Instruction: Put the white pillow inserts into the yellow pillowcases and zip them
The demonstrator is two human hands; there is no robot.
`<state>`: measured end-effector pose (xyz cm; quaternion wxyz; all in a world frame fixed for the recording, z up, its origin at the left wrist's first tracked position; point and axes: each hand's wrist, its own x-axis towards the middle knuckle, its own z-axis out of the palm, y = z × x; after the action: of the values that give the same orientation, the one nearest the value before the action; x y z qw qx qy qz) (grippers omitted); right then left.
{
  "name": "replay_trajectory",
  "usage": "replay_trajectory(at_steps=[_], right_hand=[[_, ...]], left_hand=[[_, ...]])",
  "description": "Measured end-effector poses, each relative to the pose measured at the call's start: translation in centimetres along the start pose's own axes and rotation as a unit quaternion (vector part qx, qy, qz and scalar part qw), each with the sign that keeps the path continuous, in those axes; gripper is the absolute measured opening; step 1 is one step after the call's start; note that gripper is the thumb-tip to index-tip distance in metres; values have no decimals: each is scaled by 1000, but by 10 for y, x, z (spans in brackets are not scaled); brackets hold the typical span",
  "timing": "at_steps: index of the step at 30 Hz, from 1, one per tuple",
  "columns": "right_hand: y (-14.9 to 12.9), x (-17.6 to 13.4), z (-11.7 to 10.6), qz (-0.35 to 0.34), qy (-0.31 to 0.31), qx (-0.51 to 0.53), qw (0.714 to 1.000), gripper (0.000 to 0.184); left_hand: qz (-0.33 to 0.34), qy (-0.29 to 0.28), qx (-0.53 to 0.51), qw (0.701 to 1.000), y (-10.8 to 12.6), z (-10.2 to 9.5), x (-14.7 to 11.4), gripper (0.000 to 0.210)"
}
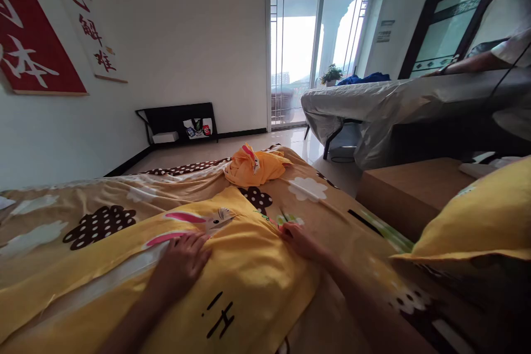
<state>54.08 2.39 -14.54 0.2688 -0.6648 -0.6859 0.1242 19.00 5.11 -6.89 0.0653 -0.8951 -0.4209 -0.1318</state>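
Note:
A yellow pillowcase [257, 271] with a printed rabbit and dark lettering lies spread across the patterned bed sheet [307, 189], its surface creased. My left hand [185, 260] rests on the cloth over the rabbit's pink ears, palm down with the fingers stretched out. At the pillowcase's right edge, my right hand [296, 238] has its fingers curled and pinched on the fabric. Just beyond the far corner sits a crumpled orange-yellow cloth [259, 166] with a pink-eared rabbit on it.
A yellow pillow [481, 215] stands at the right, near a brown box [415, 182]. Behind is a plastic-covered table [385, 94] with another person's arm [468, 63] on it. A low black shelf [178, 116] stands by the wall, left of a glass door [294, 55].

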Motion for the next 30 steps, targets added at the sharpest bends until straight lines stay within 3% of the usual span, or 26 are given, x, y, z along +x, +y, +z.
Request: replay_trajectory(at_steps=[8,14,20,26,30], right_hand=[[-4,-2,-20,15,9,-36,999,23],[-12,-12,-28,15,4,-63,998,15],[-5,-15,-25,16,-35,-35,999,13],[0,-12,-24,82,16,-59,995,17],[3,-11,-15,111,-3,-77,991,22]], left_hand=[[1,-6,-5,1000,0,-1,1,38],[6,5,-5,1000,-1,0,0,38],[-9,-24,-5,1000,3,-4,1,41],[-8,-13,-8,1000,2,-4,0,40],[1,3,-6,1000,0,-1,0,38]])
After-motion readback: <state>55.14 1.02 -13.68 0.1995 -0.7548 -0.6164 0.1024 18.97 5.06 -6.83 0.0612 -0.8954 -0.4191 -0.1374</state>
